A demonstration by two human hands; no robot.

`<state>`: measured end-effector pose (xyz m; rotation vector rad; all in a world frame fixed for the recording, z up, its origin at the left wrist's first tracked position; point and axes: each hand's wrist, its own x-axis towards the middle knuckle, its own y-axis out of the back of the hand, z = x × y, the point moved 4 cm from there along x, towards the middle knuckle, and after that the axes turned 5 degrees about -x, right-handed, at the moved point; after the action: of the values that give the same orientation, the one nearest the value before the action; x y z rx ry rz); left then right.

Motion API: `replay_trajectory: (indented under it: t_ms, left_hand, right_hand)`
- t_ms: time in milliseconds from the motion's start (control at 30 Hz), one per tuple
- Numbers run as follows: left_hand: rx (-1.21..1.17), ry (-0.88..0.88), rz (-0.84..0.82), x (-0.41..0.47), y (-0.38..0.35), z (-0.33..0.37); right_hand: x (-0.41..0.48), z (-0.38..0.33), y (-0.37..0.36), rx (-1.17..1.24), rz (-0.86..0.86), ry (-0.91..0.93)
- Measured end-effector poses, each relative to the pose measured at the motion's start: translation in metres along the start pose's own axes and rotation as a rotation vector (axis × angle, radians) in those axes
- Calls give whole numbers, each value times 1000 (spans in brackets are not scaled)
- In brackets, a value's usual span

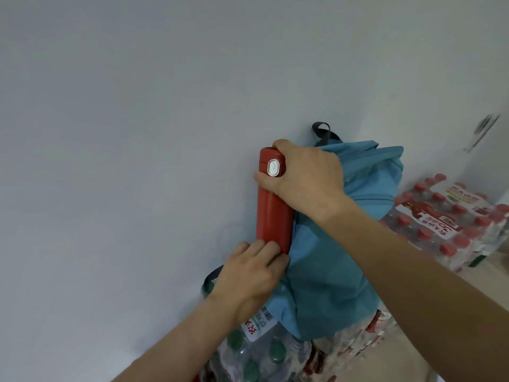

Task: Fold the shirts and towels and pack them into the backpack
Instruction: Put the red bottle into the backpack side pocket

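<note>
Against the pale wall, head view: the blue backpack stood leaning on the wall, resting on top of a shrink-wrapped pack of green-capped water bottles. Its dark carry loop stuck up at the top, and a dark strap showed low on its left side. A red flask stood upright between wall and backpack, touching the backpack's left side. The right hand clasped the flask's cap end, fingers wrapped round it beside the white button. The left hand sat at the flask's lower end, fingers curled and gripping the backpack fabric there, fingertips touching the flask. Whether the flask's base sat inside a side pocket could not be told. Red-capped bottle packs lay stacked to the right, on the floor, just beside the backpack.
</note>
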<state>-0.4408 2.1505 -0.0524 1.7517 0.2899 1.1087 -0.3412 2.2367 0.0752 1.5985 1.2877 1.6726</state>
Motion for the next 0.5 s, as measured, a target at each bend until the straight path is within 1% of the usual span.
replay_trajectory:
  t_ms: [133,267,400,500]
  left_hand:
    - [123,-16,94,4,0,6]
    - [217,-35,65,4,-5,7]
    - [195,-12,104,9,-2,-1]
    - [178,-62,83,1,0,4]
  right_hand:
    - [1,-1,-3,25,-26,11]
    - [1,-4,-6,34,-59,34]
    - [1,-5,-11,63,-116,76]
    - [-1,-5,-14,60,-163,115]
